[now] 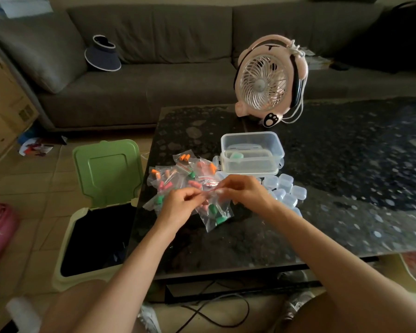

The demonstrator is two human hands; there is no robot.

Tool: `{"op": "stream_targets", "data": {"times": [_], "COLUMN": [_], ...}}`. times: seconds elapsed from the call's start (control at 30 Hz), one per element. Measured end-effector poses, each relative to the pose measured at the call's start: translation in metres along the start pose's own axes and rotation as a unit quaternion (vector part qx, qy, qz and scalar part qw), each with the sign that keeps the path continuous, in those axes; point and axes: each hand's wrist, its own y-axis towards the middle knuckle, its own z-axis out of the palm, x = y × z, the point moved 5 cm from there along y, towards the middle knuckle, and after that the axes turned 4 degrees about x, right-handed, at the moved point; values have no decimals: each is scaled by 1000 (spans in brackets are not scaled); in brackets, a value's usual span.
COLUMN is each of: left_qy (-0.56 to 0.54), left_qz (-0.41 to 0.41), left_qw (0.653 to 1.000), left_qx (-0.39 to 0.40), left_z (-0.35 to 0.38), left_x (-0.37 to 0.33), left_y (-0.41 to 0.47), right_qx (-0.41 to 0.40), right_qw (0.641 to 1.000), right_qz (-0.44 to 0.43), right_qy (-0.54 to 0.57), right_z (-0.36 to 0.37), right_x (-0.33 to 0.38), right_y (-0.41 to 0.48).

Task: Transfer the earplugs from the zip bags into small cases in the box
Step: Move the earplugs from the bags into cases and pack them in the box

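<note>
Both hands pinch the red-lined top edge of one clear zip bag (208, 191) above the dark table. My left hand (178, 203) grips its left end, my right hand (245, 192) its right end. Beneath them lies another zip bag (217, 216) with green earplugs. Several more zip bags (175, 175) with orange, pink and green earplugs are piled to the left. Small clear cases (285, 188) cluster to the right. The clear plastic box (252, 152) stands behind, with one green-filled case inside.
A pink desk fan (269, 82) stands on the dark patterned table (346, 188) behind the box. A green bin (96, 224) with its lid up sits at the table's left edge. A grey sofa runs along the back.
</note>
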Motion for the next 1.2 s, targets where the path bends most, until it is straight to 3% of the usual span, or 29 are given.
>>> {"op": "stream_targets", "data": {"times": [0.13,0.27,0.5,0.73,0.87,1.03,1.2], "left_qy": [-69,-65,-79,-76,-64,31,110], "left_qz": [-17,-20,-41,-51,-8,122,131], "left_qw": [997,998,995,996,997,986,977], "left_qx": [10,5,-33,-8,39,110,131], "left_z": [2,4,4,4,7,10,12], "left_x": [-1,-1,0,3,-1,-10,-1], "left_y": [-1,-1,1,4,3,3,5], "right_qx": [-27,-16,17,69,98,100,118], "right_qw": [998,997,995,994,987,986,984], "right_qz": [13,-2,-81,-65,-25,11,40], "right_qy": [62,72,-47,-57,-125,-135,-129], "right_z": [-3,-3,3,4,6,0,0], "right_x": [0,5,16,11,5,6,3], "right_y": [-4,-6,-7,-4,-5,-8,-10]}}
